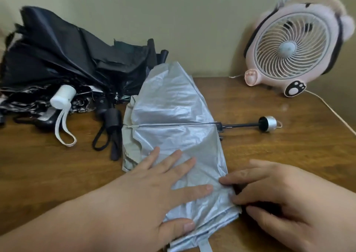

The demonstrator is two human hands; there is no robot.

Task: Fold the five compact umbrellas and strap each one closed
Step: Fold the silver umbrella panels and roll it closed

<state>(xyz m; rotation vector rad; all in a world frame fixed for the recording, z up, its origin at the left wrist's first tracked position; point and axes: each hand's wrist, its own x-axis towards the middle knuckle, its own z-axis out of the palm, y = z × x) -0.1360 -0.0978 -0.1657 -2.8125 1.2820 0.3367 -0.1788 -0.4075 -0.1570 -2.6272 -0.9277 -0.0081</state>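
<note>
At frame centre the silver umbrella [173, 107] lies half-collapsed on the bench [57, 165]. The left hand [154, 190] presses flat, fingers spread, on its canopy; the right hand [285, 196] pinches the canopy's lower-right edge.

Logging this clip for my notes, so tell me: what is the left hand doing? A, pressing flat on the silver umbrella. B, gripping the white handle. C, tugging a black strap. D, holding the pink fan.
A: the left hand lies with straight, spread fingers on the canopy of the silver umbrella.
</note>
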